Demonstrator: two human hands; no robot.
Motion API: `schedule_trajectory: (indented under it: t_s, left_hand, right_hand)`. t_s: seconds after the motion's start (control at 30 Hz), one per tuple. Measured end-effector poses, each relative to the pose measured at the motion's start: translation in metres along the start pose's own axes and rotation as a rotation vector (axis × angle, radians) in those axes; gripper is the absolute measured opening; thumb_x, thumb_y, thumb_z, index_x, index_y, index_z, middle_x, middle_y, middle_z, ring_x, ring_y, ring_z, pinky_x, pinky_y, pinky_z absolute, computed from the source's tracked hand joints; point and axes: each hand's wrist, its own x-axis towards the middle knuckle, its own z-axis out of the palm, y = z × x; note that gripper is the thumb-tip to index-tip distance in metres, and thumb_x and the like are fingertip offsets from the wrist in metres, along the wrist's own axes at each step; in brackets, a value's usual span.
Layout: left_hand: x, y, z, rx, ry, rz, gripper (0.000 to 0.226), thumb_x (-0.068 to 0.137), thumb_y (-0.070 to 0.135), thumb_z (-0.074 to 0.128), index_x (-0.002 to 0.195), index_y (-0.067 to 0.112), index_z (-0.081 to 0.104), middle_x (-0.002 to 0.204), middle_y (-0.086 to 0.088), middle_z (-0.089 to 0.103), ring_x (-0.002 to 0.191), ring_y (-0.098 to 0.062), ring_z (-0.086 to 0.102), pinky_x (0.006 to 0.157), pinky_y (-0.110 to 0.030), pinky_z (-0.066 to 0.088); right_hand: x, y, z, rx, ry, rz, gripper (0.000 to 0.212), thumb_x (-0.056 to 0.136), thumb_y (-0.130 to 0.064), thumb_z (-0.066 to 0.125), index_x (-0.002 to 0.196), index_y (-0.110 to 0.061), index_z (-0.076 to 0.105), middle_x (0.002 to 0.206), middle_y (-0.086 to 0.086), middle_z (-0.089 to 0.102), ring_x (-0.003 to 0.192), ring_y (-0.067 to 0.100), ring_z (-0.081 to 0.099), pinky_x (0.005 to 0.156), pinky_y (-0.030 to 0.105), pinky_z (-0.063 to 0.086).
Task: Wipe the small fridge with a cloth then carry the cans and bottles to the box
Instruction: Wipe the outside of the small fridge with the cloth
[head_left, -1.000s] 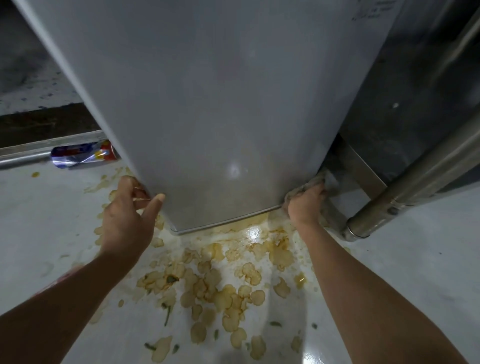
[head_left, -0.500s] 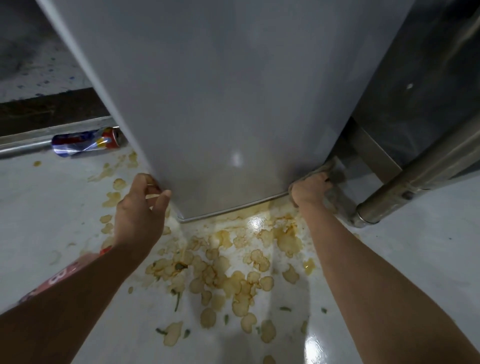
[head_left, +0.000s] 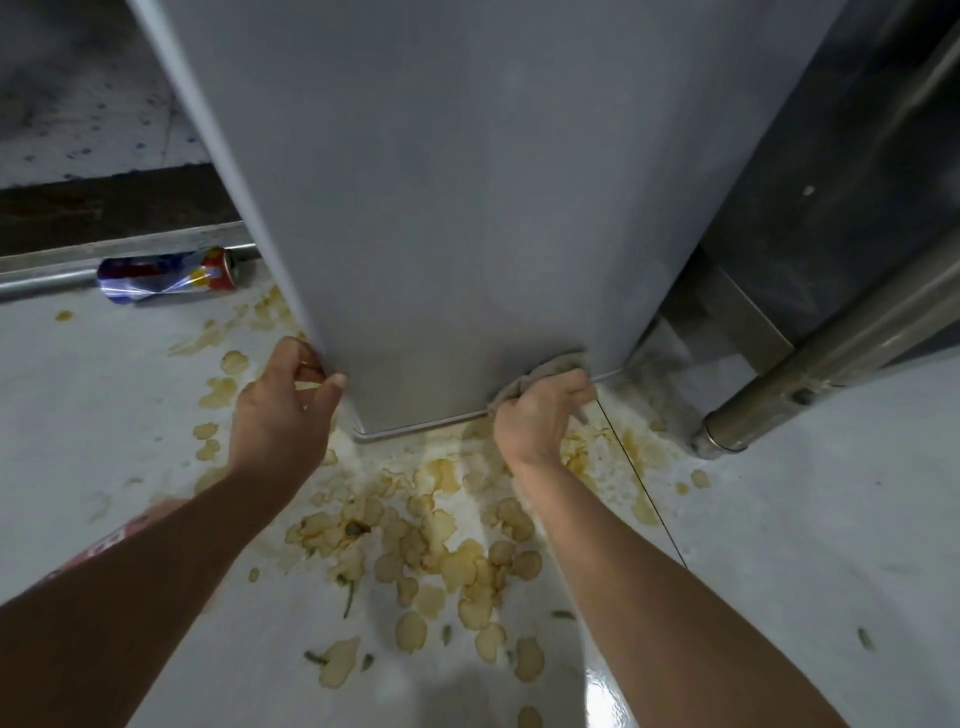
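Both hands at the bottom of the small fridge (head_left: 467, 208).

The right hand (head_left: 540, 410) grips a cloth (head_left: 545, 370) against the fridge's lower edge; the left hand (head_left: 280, 415) pinches its lower corner at 9 o'clock. A dented can (head_left: 166, 275) lies on the stained floor (head_left: 831, 519) at 10 o'clock.

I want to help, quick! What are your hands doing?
Left hand: gripping the fridge's bottom corner.
Right hand: holding the cloth against the fridge.
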Motion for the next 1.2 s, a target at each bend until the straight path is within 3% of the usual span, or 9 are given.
schedule_trajectory:
  t_s: [0.13,0.27,0.4,0.47,0.57,0.67,0.8,1.0,1.2]
  left_hand:
    - [0.002,-0.002,-0.001,-0.019,-0.026,-0.009,0.011,0.089,0.027,0.056,0.092,0.019,0.049,0.087,0.008,0.06,0.074,-0.015,0.056,0.067,-0.03,0.039]
    - [0.002,-0.005,0.0,0.009,-0.018,0.029,0.012,0.089,0.026,0.056,0.093,0.017,0.048,0.087,0.005,0.059,0.07,-0.014,0.054,0.063,-0.028,0.038]
    - [0.004,-0.005,-0.001,0.0,-0.031,0.03,0.012,0.089,0.028,0.056,0.094,0.021,0.048,0.088,0.01,0.057,0.066,0.006,0.048,0.058,-0.024,0.036]
    - [0.004,-0.005,-0.002,0.002,-0.05,0.015,0.013,0.09,0.03,0.055,0.095,0.022,0.047,0.09,0.01,0.057,0.071,-0.009,0.057,0.064,-0.03,0.044]
    - [0.005,-0.002,-0.005,0.007,-0.084,-0.006,0.017,0.089,0.032,0.055,0.098,0.02,0.047,0.093,0.007,0.059,0.086,-0.025,0.062,0.075,-0.042,0.053]
    - [0.008,-0.004,-0.01,-0.001,-0.15,-0.015,0.016,0.09,0.033,0.054,0.098,0.019,0.049,0.092,0.006,0.061,0.088,-0.026,0.062,0.075,-0.039,0.052]
    - [0.013,-0.014,-0.014,-0.014,-0.245,-0.017,0.008,0.091,0.031,0.051,0.092,0.023,0.052,0.092,0.002,0.065,0.08,-0.019,0.061,0.068,-0.031,0.048]
    - [0.012,-0.017,-0.009,-0.176,-0.259,-0.081,0.004,0.091,0.026,0.052,0.087,0.026,0.051,0.095,-0.004,0.069,0.091,-0.022,0.065,0.079,-0.041,0.054]
    - [0.014,-0.017,-0.011,-0.172,-0.281,-0.108,0.008,0.092,0.027,0.05,0.092,0.02,0.053,0.093,-0.003,0.069,0.092,-0.024,0.063,0.081,-0.041,0.052]
  right_hand:
    - [0.052,0.019,-0.034,-0.167,0.138,0.026,0.05,0.088,0.0,0.051,0.128,0.012,0.023,0.134,0.03,0.027,0.112,0.039,0.044,0.091,0.028,0.033]
    - [0.076,0.024,-0.051,-0.261,0.104,0.067,0.058,0.085,-0.003,0.056,0.13,0.012,0.023,0.138,0.031,0.029,0.124,0.039,0.035,0.096,0.027,0.025]
    - [0.027,0.001,-0.016,-0.111,0.114,0.072,0.047,0.083,0.003,0.054,0.121,0.009,0.028,0.133,0.031,0.029,0.109,0.041,0.048,0.089,0.033,0.039]
    - [-0.013,-0.011,0.009,-0.04,0.079,0.01,0.04,0.082,0.001,0.054,0.114,0.005,0.031,0.131,0.028,0.028,0.103,0.041,0.051,0.081,0.037,0.045]
    - [-0.061,-0.02,0.037,-0.021,-0.02,-0.122,0.039,0.081,-0.002,0.059,0.109,-0.002,0.032,0.129,0.022,0.027,0.103,0.034,0.047,0.071,0.019,0.036]
    - [-0.059,-0.023,0.032,0.018,-0.009,-0.069,0.046,0.08,-0.001,0.063,0.114,-0.001,0.031,0.126,0.018,0.03,0.095,0.029,0.051,0.069,0.011,0.028]
    - [-0.029,-0.019,-0.002,0.016,0.105,-0.127,0.052,0.076,0.003,0.067,0.114,0.0,0.031,0.124,0.017,0.032,0.067,0.004,0.043,0.059,0.01,0.041]
    - [-0.044,-0.039,0.008,-0.082,0.112,-0.167,0.039,0.081,0.0,0.056,0.112,0.004,0.033,0.126,0.022,0.033,0.082,0.033,0.058,0.068,0.032,0.048]
    - [-0.079,-0.045,0.031,-0.07,0.025,-0.319,0.041,0.077,-0.001,0.067,0.102,-0.006,0.034,0.118,0.015,0.035,0.075,0.012,0.038,0.07,0.006,0.03]
